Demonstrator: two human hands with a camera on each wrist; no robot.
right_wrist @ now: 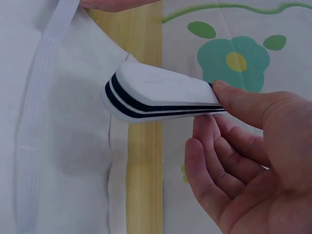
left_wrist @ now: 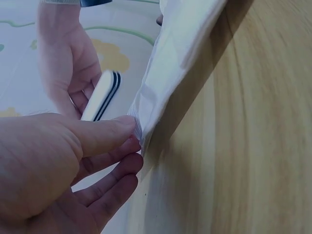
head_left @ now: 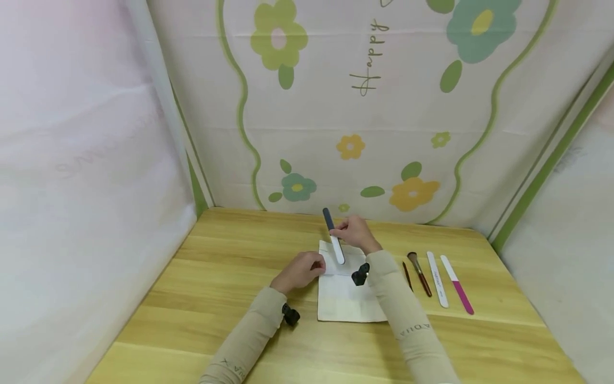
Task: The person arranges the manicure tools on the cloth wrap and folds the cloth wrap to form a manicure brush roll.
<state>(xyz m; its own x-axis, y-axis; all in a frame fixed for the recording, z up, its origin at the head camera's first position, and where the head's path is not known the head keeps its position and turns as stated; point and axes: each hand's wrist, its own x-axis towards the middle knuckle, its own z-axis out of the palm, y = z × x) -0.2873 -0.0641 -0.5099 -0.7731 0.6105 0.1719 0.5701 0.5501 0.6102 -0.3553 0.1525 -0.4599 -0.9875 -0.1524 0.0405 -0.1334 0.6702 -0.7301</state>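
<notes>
A white cloth pouch or wrap (head_left: 347,301) lies on the table, with a ribbed elastic band (right_wrist: 34,131) running across it. At its left edge my left hand (head_left: 298,271) pinches the band and cloth between thumb and fingers, lifting the edge a little in the left wrist view. Above the cloth's far part, my right hand (head_left: 356,233) holds a nail file (head_left: 338,250) between thumb and fingers. That file is white at the near end and dark at the far end, with dark stripes along its edge (right_wrist: 161,108). Its white end points down towards the cloth, apparently apart from it.
Right of the cloth, a thin dark brush or stick (head_left: 407,275), a makeup brush (head_left: 420,274), a white nail file (head_left: 437,280) and a white-and-pink nail file (head_left: 458,285) lie side by side on the wooden table (head_left: 230,266). A flowered curtain (head_left: 316,106) hangs behind the table.
</notes>
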